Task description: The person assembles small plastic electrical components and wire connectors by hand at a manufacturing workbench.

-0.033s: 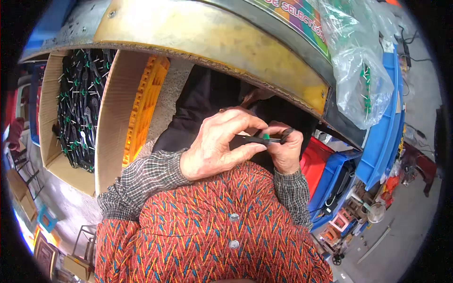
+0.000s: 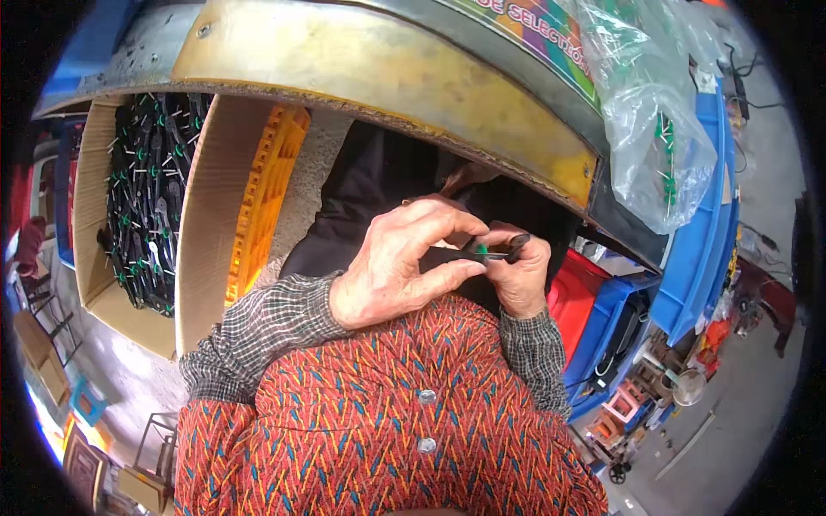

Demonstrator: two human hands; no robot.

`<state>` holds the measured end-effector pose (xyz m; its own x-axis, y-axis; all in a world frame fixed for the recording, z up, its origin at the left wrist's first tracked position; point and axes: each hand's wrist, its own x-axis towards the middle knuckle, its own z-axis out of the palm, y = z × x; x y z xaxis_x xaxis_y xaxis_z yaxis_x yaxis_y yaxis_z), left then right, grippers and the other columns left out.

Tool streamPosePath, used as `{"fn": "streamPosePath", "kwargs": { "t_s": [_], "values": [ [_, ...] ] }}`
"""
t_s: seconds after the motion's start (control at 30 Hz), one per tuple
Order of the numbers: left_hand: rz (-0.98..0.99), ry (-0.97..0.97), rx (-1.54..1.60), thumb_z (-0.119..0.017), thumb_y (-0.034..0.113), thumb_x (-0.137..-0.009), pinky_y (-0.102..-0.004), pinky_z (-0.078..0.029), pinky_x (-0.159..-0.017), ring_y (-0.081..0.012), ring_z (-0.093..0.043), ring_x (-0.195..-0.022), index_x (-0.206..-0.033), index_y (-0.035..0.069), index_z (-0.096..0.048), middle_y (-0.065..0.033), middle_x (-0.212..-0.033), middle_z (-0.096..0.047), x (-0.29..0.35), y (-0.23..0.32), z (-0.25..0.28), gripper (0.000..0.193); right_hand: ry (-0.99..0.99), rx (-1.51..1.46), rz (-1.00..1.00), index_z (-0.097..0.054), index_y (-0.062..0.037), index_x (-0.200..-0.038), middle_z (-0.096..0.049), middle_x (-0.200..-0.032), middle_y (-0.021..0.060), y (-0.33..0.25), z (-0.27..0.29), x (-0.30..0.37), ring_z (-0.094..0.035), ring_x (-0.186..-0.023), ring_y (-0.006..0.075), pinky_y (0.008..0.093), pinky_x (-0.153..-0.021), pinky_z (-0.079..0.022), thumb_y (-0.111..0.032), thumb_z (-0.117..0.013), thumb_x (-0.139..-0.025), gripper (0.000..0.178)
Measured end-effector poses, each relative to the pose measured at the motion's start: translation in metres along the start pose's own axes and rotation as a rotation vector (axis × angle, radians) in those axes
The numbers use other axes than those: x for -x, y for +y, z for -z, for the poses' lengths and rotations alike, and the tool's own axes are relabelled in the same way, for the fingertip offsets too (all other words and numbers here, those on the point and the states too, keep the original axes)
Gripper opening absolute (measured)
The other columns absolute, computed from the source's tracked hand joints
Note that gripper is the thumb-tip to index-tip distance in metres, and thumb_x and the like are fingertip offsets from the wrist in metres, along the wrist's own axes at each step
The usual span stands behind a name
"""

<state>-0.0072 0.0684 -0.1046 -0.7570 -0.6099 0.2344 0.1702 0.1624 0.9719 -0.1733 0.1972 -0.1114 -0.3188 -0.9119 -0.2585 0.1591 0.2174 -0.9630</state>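
Note:
In front of my chest, both hands are together on a small black plastic part (image 2: 444, 256) with a green piece (image 2: 482, 248) and a thin metal pin. My left hand (image 2: 391, 262) pinches its left end between thumb and forefinger. My right hand (image 2: 522, 273) is closed around the right end, where a dark tip shows at the thumb. Fingers hide much of the part, so I cannot tell whether it is one piece or two. To the left, a cardboard box (image 2: 215, 206) holds a heap of similar black parts (image 2: 148, 202) with green bits and pale pins.
A worn metal-faced bench edge (image 2: 387, 60) curves just beyond my hands. An orange plastic crate (image 2: 262, 211) stands beside the box. At right are a clear plastic bag (image 2: 645, 129) with green pieces, a blue tray (image 2: 688, 267) and a red container (image 2: 578, 284).
The right end of the black part and the right fingers have shifted very slightly. My left hand stays in place.

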Motion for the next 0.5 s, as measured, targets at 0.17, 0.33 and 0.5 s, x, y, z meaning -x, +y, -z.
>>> {"fn": "streamPosePath", "kwargs": {
  "t_s": [0.17, 0.33, 0.5],
  "values": [
    [-0.014, -0.024, -0.013, -0.071, 0.004, -0.077, -0.0319, -0.050, -0.073, -0.0230, -0.062, -0.082, -0.097, -0.001, -0.062, -0.0134, -0.094, -0.064, -0.002, -0.001, -0.007, 0.023, -0.001, 0.157, 0.019, -0.067, -0.0005, -0.092, -0.066, -0.084, -0.0007, -0.007, -0.004, 0.001, -0.059, -0.078, 0.0054, 0.0217, -0.070, -0.048, -0.011, -0.080, -0.073, 0.025],
    [-0.026, 0.003, -0.072, -0.067, 0.003, -0.080, -0.0303, -0.050, -0.069, -0.0211, -0.062, -0.076, -0.095, -0.001, -0.061, -0.0118, -0.089, -0.063, -0.001, 0.004, -0.011, 0.017, 0.026, 0.168, 0.035, -0.067, -0.0020, -0.087, -0.063, -0.075, -0.0038, -0.013, -0.008, 0.003, -0.053, -0.070, 0.0022, 0.0192, -0.062, -0.043, -0.014, -0.080, -0.073, 0.022],
    [0.094, 0.005, -0.071, -0.065, 0.005, -0.084, -0.0264, -0.049, -0.067, -0.0138, -0.060, -0.076, -0.095, -0.001, -0.060, -0.0094, -0.086, -0.061, 0.000, 0.008, -0.015, 0.014, -0.005, 0.166, 0.007, -0.067, -0.0013, -0.087, -0.062, -0.072, -0.0039, -0.016, -0.009, 0.002, -0.052, -0.068, 0.0018, 0.0196, -0.060, -0.043, -0.014, -0.079, -0.074, 0.022]
  ]
}}
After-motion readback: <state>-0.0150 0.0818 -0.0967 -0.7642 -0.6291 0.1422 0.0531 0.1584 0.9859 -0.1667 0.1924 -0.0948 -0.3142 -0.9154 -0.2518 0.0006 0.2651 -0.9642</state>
